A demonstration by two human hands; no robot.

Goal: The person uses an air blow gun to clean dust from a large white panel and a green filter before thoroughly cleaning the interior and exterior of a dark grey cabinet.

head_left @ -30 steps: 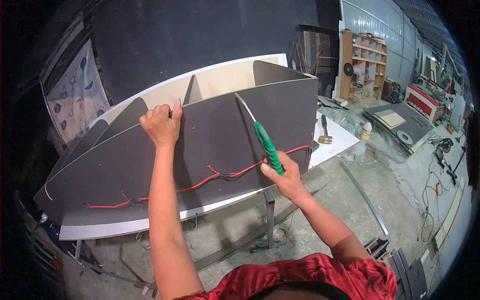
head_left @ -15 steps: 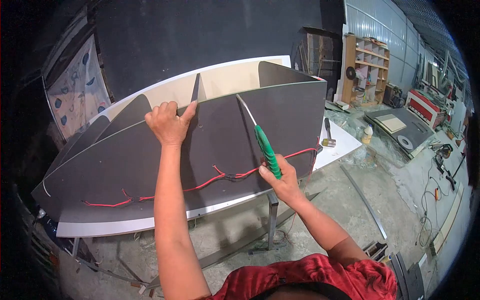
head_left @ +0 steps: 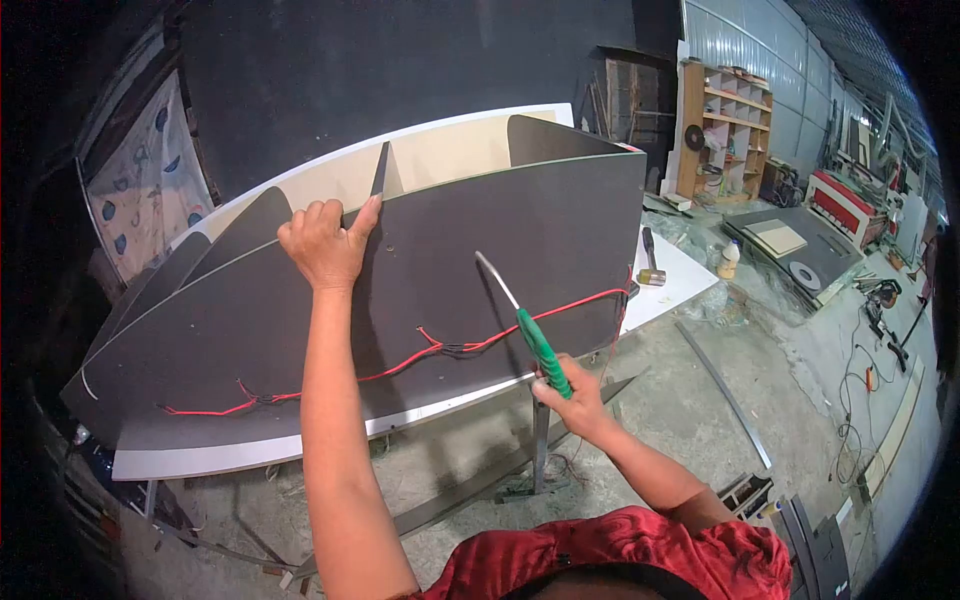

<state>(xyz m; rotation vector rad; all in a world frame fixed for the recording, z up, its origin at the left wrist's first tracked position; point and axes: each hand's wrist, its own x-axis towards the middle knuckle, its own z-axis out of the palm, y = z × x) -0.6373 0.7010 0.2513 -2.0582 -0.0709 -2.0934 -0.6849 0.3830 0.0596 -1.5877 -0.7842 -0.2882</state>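
A large dark grey panel [head_left: 570, 225] forms the near side of a long, curved box with dividers. My left hand [head_left: 325, 243] grips its top edge beside a dark divider [head_left: 380, 168], fingers over the rim. In my right hand [head_left: 578, 400] is a green-handled tool [head_left: 541, 347] with a slim metal shaft bent at the tip. The shaft points up and left in front of the panel; whether its tip touches cannot be told. Red wires [head_left: 490, 340] with black joints run along the panel below the tool.
The box rests on a white board [head_left: 220, 459] over a metal stand [head_left: 541, 450]. A mallet [head_left: 651, 262] lies on the board's right end, near a white bottle [head_left: 729, 260]. A metal strip [head_left: 724, 393] and cables lie on the floor to the right. Shelves [head_left: 725, 130] stand behind.
My right hand has moved down with the green-handled tool, taking its tip from the panel's top edge to lower across the panel face. My left hand keeps its hold on the edge.
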